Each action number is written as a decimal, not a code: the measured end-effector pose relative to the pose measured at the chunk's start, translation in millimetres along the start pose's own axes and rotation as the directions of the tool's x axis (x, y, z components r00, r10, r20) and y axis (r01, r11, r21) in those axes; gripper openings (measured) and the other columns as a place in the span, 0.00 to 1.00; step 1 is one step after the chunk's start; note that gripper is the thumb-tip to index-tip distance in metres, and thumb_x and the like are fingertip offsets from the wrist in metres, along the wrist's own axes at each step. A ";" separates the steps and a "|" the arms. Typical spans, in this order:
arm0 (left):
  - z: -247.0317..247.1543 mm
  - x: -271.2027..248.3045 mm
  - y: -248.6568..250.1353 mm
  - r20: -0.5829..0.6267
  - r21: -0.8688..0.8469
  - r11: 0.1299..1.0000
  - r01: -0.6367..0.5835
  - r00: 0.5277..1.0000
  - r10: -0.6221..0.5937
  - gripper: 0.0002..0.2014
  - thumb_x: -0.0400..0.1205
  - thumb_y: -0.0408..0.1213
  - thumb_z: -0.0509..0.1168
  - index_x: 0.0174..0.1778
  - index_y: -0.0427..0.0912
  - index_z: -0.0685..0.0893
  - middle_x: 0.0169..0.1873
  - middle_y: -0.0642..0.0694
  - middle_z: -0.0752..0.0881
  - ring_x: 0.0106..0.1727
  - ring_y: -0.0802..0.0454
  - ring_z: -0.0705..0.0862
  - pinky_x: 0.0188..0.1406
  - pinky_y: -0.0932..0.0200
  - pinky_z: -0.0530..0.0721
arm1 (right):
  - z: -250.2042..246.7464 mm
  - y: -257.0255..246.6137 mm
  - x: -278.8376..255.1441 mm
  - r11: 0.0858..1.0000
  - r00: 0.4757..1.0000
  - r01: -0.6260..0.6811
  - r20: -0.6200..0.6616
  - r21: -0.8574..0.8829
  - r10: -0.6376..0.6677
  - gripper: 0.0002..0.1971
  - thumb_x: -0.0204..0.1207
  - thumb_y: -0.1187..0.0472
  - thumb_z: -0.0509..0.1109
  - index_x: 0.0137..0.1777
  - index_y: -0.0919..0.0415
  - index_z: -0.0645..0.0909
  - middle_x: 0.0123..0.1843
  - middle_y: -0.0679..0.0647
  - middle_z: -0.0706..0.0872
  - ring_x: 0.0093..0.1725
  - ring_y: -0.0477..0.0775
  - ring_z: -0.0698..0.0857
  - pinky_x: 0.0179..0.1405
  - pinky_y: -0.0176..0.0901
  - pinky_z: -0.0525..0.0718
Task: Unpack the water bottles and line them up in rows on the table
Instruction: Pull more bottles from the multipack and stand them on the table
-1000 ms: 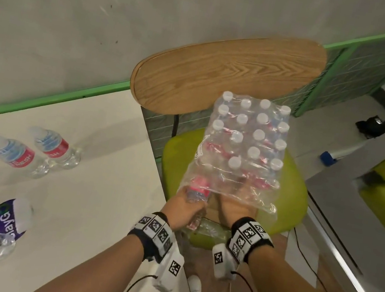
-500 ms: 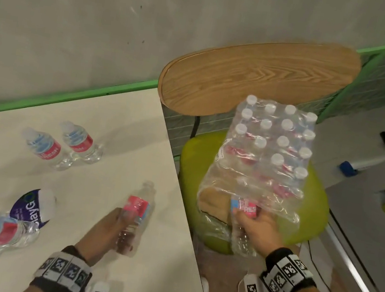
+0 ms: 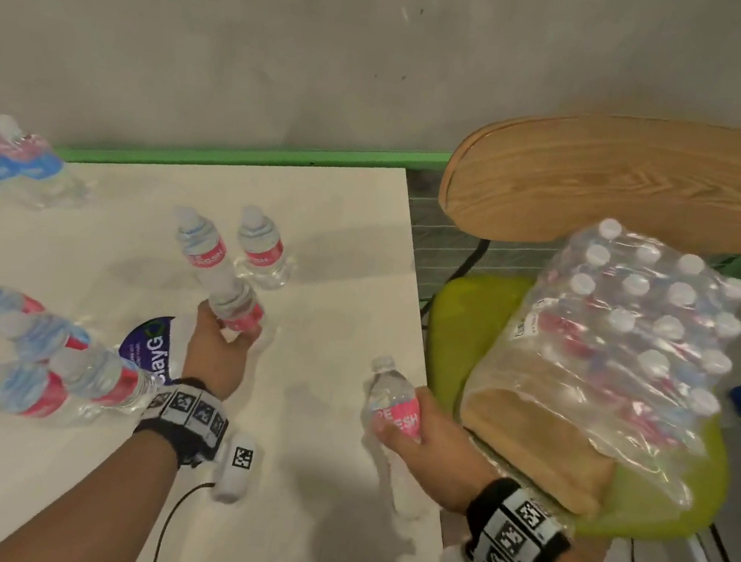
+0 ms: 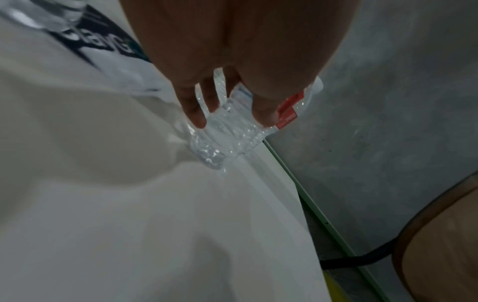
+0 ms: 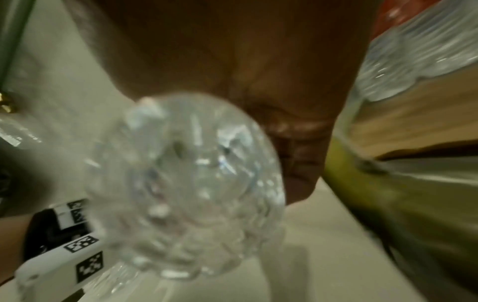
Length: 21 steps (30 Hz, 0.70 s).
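My left hand [image 3: 220, 344] grips a clear water bottle with a red label [image 3: 238, 310] low over the white table [image 3: 341, 236], just in front of two upright bottles [image 3: 203, 243]. In the left wrist view its fingers [image 4: 196, 110] wrap the bottle [image 4: 227, 130], whose base nears the tabletop. My right hand [image 3: 427, 430] holds another bottle [image 3: 394, 405] by its pink label above the table's right edge; its base [image 5: 189, 183] fills the right wrist view. The shrink-wrapped pack of bottles [image 3: 632, 344] sits torn open on the green chair seat [image 3: 467, 307].
Several bottles [image 3: 47, 354] stand in a group at the table's left, and more [image 3: 7, 156] at the far left corner. A purple round sticker [image 3: 149, 347] lies on the table. The chair's wooden backrest [image 3: 645, 179] rises behind the pack. A grey wall is close behind.
Both hands left the pack, each with a bottle. The left carried its bottle leftward and forward over the table to the two upright bottles; the right brought its bottle over the table's right edge.
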<state>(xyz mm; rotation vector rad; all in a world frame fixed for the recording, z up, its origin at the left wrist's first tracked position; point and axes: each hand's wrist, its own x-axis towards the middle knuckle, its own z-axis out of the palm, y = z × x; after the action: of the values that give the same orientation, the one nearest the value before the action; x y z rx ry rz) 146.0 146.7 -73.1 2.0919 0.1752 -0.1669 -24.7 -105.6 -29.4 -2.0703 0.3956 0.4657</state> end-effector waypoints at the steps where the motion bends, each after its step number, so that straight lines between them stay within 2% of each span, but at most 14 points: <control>1: 0.1 3.7 4.2 0.002 0.029 1.000 -0.009 1.000 0.009 0.22 0.81 0.36 0.69 0.69 0.41 0.70 0.55 0.50 0.80 0.56 0.49 0.79 0.57 0.54 0.74 | 4.4 -11.4 11.6 1.000 1.000 0.010 -0.011 -0.001 -0.010 0.26 0.69 0.26 0.64 0.56 0.43 0.69 0.46 0.42 0.86 0.44 0.44 0.86 0.48 0.49 0.85; 5: 1.2 21.9 9.3 0.022 0.085 0.996 -0.018 1.000 0.016 0.16 0.80 0.37 0.70 0.60 0.47 0.73 0.54 0.50 0.84 0.56 0.48 0.82 0.55 0.56 0.74 | 14.9 -53.5 55.5 0.995 0.993 0.070 -0.099 0.066 -0.063 0.25 0.67 0.37 0.75 0.56 0.46 0.69 0.47 0.41 0.86 0.43 0.41 0.86 0.44 0.42 0.85; 8: 1.2 30.6 11.9 0.036 0.109 0.994 -0.020 0.999 0.016 0.19 0.79 0.40 0.72 0.63 0.45 0.74 0.58 0.45 0.86 0.59 0.43 0.84 0.55 0.57 0.75 | 18.5 -71.3 89.0 0.992 0.981 0.097 -0.174 0.079 -0.082 0.28 0.62 0.47 0.82 0.57 0.47 0.71 0.47 0.43 0.87 0.45 0.46 0.87 0.45 0.41 0.85; 11: 0.3 35.2 19.3 0.071 0.137 0.991 -0.005 0.997 -0.004 0.19 0.80 0.38 0.71 0.65 0.44 0.75 0.58 0.45 0.86 0.60 0.43 0.84 0.54 0.58 0.74 | 22.4 -85.9 120.6 0.993 0.966 0.112 -0.237 0.027 -0.102 0.29 0.64 0.55 0.82 0.64 0.48 0.73 0.51 0.48 0.87 0.49 0.52 0.86 0.48 0.41 0.83; 15: 2.3 39.5 21.8 0.087 0.125 0.992 -0.005 0.996 -0.006 0.21 0.80 0.36 0.70 0.68 0.45 0.74 0.58 0.46 0.86 0.54 0.49 0.82 0.52 0.61 0.73 | 29.0 -105.7 157.8 0.992 0.953 0.119 -0.275 -0.048 -0.128 0.32 0.67 0.56 0.79 0.70 0.53 0.72 0.54 0.56 0.88 0.52 0.59 0.86 0.50 0.46 0.85; 18: 4.2 43.8 20.6 0.101 0.138 0.990 -0.029 0.995 0.015 0.21 0.80 0.37 0.70 0.67 0.43 0.75 0.58 0.45 0.86 0.59 0.44 0.84 0.55 0.59 0.77 | 33.8 -114.9 178.4 0.989 0.945 0.143 -0.291 -0.046 -0.151 0.31 0.67 0.56 0.80 0.70 0.53 0.72 0.54 0.56 0.88 0.53 0.59 0.87 0.52 0.48 0.86; 21: 3.4 50.4 21.5 0.117 0.158 0.987 -0.038 0.993 0.020 0.23 0.79 0.39 0.71 0.69 0.44 0.73 0.59 0.44 0.86 0.62 0.42 0.84 0.61 0.51 0.82 | 35.4 -123.7 192.0 0.990 0.942 0.138 -0.304 -0.040 -0.144 0.30 0.67 0.56 0.80 0.69 0.54 0.73 0.54 0.57 0.87 0.52 0.60 0.86 0.51 0.47 0.86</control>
<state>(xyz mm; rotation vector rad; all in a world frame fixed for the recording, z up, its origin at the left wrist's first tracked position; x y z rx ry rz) 199.3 135.9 -66.3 2.2360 0.0632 -0.2914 193.4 -31.0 -46.4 -2.1761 0.4217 0.0592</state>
